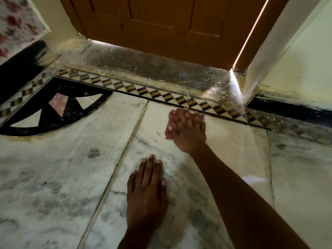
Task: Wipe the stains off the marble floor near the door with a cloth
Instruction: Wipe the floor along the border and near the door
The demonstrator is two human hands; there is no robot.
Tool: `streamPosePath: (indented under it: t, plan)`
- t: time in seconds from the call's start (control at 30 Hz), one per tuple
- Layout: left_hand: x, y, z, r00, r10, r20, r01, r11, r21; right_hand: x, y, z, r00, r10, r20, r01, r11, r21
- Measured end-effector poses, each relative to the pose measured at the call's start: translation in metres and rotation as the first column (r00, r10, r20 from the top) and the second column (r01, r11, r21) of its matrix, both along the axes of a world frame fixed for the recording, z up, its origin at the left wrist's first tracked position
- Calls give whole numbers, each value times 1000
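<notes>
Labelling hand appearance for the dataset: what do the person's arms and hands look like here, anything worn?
Both bare: the left hand and right hand show no gloves, rings, watch or bangles. No sleeve on either forearm in view. Short, unpainted nails. The right hand is motion-blurred.

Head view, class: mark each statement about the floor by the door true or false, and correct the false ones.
1. The left hand lies flat on the marble floor. True.
2. The right hand grips a cloth. False: no cloth shows; the hand is motion-blurred with its fingers extended and nothing visible in it.
3. The wooden door stands wide open. False: it sits almost closed, with only thin slits of light below it and along its right edge.
4. A chequered border strip runs between the marble floor and the dusty threshold. True.
5. A dark smudge marks the marble left of the left hand. True.
</notes>
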State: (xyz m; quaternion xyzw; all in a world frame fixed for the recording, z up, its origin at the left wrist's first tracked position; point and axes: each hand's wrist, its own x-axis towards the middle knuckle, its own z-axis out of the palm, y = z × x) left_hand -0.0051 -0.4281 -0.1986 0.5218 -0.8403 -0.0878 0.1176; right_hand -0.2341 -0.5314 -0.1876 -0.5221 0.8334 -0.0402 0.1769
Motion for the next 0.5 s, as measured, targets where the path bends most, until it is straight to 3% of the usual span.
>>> streamPosePath:
  t: [0.03, 0.1, 0.2, 0.27, 0.33, 0.43, 0.5]
  plan:
    - [0, 1, 1, 1000, -3, 2, 3, 1000, -1, 9, 22, -1, 995, 88, -39, -90, 995, -45]
    - [2, 0, 1, 1000, -16, 10, 16, 1000, -1, 22, 76, 2, 990, 86, -111, -101, 985, -143]
    - [1, -2, 2, 1000, -13, 8, 13, 1000, 11, 0, 111, -2, 989, -141, -35, 137, 986, -93]
    - [0, 0, 2, 1000, -18, 10, 18, 1000, 11, -16, 91, -4, 932, -362, -39, 353, 924, -145]
    - [2, -1, 0, 1000, -16, 9, 16, 1000, 1, -20, 51, -5, 880, -472, -49, 458, 872, -176]
    - [2, 1, -1, 1000, -18, 6, 18, 1000, 4, -11, 24, -7, 947, -311, -79, 298, 944, -141]
    - [3, 0, -1, 1000, -13, 12, 12, 1000, 17, -1, 51, -6, 993, -38, -108, 19, 986, -168]
